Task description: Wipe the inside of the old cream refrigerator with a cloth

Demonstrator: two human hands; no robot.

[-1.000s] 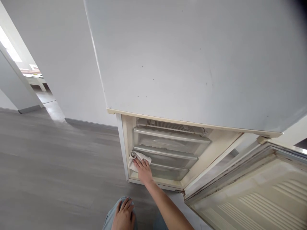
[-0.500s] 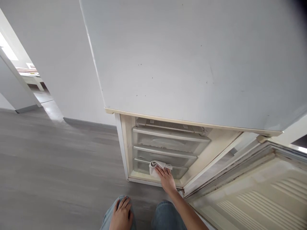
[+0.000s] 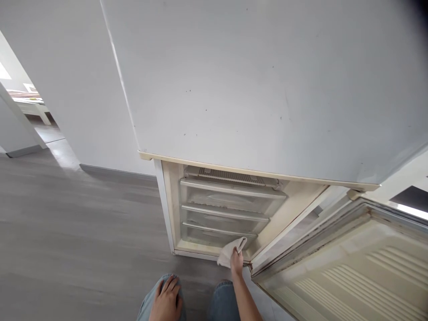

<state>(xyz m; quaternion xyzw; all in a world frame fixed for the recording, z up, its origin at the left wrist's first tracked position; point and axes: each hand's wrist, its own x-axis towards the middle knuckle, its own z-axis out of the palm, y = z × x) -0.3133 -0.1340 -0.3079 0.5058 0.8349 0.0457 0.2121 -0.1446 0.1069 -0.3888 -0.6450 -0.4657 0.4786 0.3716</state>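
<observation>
**Landmark:** a white refrigerator-freezer [image 3: 234, 80] with cream plastic trim, its lower compartment open.

**Left of the compartment:** a white painted wall [image 3: 67, 89], a grey wood-effect floor [image 3: 67, 232] and a bright doorway [image 3: 30, 107] are recorded.

**Below the compartment:** a left hand [image 3: 165, 299] is laid open, fingers spread, on the knee of pale blue denim jeans [image 3: 150, 303].

**Inside the compartment:** three clear plastic drawers [image 3: 224, 214] are stacked under a ribbed vent grille [image 3: 227, 175]. Any contents cannot be told through the cloudy plastic.

**Lower right corner of the compartment:** an off-white crumpled cloth [image 3: 230, 252] is gripped closed in a right hand [image 3: 236, 263], against the sill. For such a corner, a tight fold pressed in by the fingertips is judged best, so that grime is lifted from the seam.

**Right of the compartment:** a swung-open door with a ribbed cream liner [image 3: 354, 272] is held, its rubber gasket [image 3: 310, 238] visibly stained.
</observation>
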